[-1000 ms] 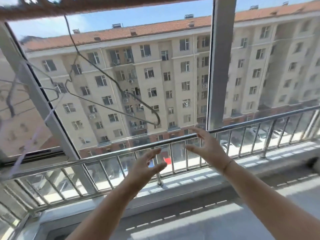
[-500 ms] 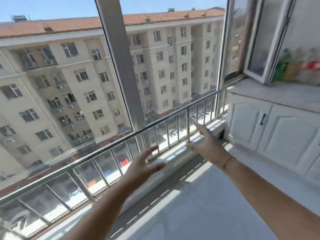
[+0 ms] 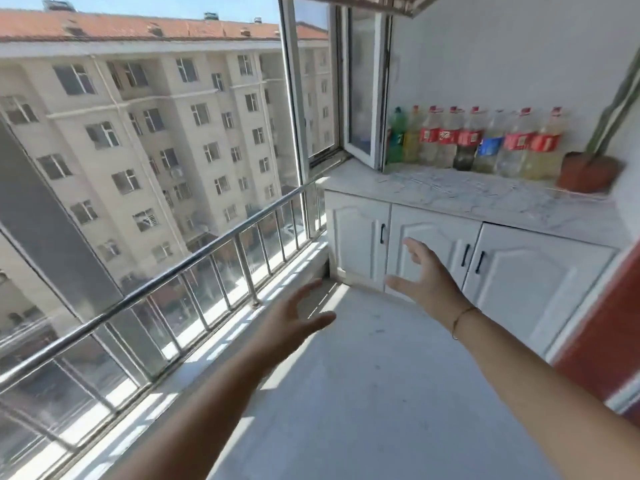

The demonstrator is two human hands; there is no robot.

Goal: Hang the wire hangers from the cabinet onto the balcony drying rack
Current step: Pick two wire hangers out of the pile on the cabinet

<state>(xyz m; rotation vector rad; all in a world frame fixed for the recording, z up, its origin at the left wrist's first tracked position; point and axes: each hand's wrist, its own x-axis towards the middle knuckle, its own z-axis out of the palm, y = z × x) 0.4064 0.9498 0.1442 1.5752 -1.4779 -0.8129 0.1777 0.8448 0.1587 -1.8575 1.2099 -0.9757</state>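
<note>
Left hand (image 3: 294, 322), right hand (image 3: 431, 284): both empty, fingers spread. Step: fetching hangers, facing cabinet (image 3: 540, 271). Doors closed, no hangers visible. Next: grip handle (image 3: 465, 255), open door.

Both arms reaching out in front, bare. Left hand (image 3: 294, 320) spreading fingers wide, holding nothing. Right hand (image 3: 427, 284) reaching higher, fingers wide too, thumb sticking out, thin band circling wrist.
</note>
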